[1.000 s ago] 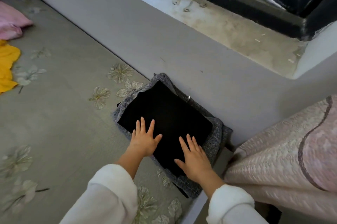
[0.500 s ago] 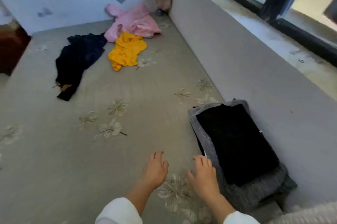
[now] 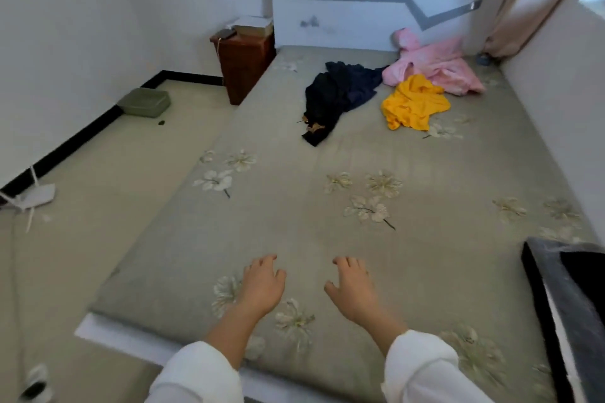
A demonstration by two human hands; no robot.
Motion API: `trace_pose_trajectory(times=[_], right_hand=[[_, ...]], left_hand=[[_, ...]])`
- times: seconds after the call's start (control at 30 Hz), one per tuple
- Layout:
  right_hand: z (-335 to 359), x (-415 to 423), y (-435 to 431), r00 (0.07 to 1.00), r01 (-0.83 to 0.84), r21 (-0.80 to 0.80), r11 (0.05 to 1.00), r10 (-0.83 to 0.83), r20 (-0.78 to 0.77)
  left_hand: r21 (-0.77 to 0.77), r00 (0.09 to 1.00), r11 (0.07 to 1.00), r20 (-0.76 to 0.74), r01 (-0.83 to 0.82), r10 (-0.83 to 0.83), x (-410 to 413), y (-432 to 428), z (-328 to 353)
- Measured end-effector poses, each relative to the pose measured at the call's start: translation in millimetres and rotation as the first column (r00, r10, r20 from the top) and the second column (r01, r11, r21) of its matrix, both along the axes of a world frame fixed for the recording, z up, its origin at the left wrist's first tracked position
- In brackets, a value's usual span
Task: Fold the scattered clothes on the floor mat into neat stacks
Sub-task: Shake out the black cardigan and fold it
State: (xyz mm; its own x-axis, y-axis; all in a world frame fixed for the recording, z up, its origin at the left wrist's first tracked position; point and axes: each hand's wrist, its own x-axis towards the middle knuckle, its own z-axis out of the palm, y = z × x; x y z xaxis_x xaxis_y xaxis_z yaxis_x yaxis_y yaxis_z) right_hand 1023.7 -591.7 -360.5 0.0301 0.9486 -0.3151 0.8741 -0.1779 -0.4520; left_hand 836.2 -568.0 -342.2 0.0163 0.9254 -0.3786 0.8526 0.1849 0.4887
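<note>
Turning away from the folded pile, I now have a green box and a wooden cabinet far ahead and to the left of my left hand; neither showed half a second ago. That hand and my right hand hang side by side, a little apart, over the floor mat, with fingers loosely curled and holding nothing. A second ago both lay flat on the black top piece. Well ahead of my right hand lie the unfolded clothes as before: a dark garment, a yellow garment and, just behind it, a pink garment. The folded stack, earlier just beside my right hand, now sits well off to its right at the edge of my view.
</note>
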Motion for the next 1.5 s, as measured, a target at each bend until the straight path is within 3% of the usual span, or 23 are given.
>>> trace_pose_trajectory(times=[0.2,0.37,0.67,1.1,1.33,1.5], right_hand=[[14,-174,37,0.978,-0.206,0.041,0.978,0.207,-0.014],[21,-299,64,0.903,-0.430,0.031,0.902,0.431,-0.004],[33,-483,155,0.792,-0.610,0.065,0.790,0.608,0.052],[53,-704,303,0.798,-0.602,0.100,0.792,0.591,0.115],[56,-803,374,0.860,-0.504,0.132,0.854,0.481,0.173],[60,-817,408,0.924,-0.371,0.146,0.917,0.348,0.160]], left_hand=[[0.041,0.984,0.983,-0.012,-0.178,0.179,-166,-7,27],[0.038,0.950,0.951,-0.056,-0.306,0.308,-280,-10,36],[0.100,0.919,0.934,-0.172,-0.342,0.354,-443,51,50],[0.156,0.915,0.959,-0.297,-0.237,0.274,-677,195,70],[0.168,0.932,0.980,-0.326,-0.105,0.155,-798,279,76],[0.144,0.940,0.989,-0.340,0.032,0.019,-829,350,76]])
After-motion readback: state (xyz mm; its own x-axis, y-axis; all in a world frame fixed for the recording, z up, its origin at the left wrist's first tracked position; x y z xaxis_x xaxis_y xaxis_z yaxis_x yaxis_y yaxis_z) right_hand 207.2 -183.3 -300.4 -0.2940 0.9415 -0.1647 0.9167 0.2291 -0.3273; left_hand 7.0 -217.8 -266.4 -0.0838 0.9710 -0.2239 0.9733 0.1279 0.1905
